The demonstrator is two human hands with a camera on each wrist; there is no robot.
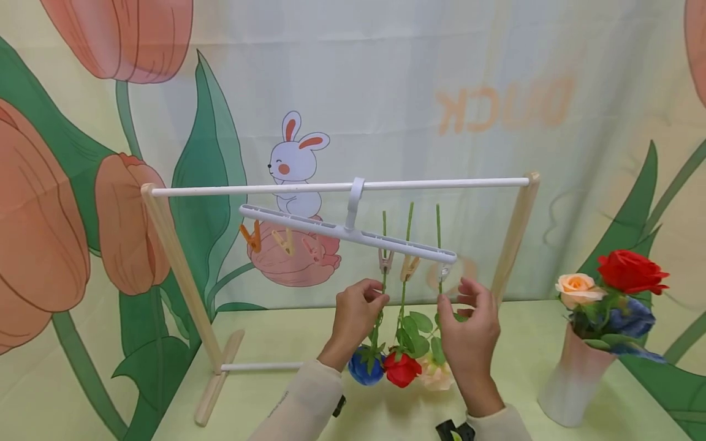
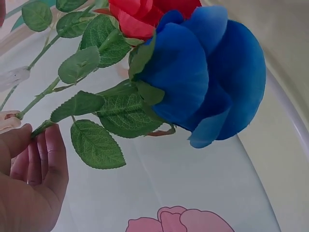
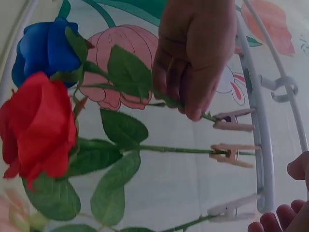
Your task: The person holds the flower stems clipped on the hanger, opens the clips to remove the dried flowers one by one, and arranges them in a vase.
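— What are we seeing behind everything?
— We are looking at a printed backdrop (image 1: pixel 419 92) showing big orange tulips, green leaves and a white rabbit (image 1: pixel 296 160).
— And below?
— We are seeing a pale green table (image 1: pixel 276 343), evenly lit.

The left hand (image 2: pixel 29 183) pinches the green stem (image 2: pixel 36 99) of a blue rose (image 2: pixel 212 77), its leaves (image 2: pixel 96 145) spread beside the fingers; 1 red rose (image 2: pixel 140 14) sits just behind the blue bloom.
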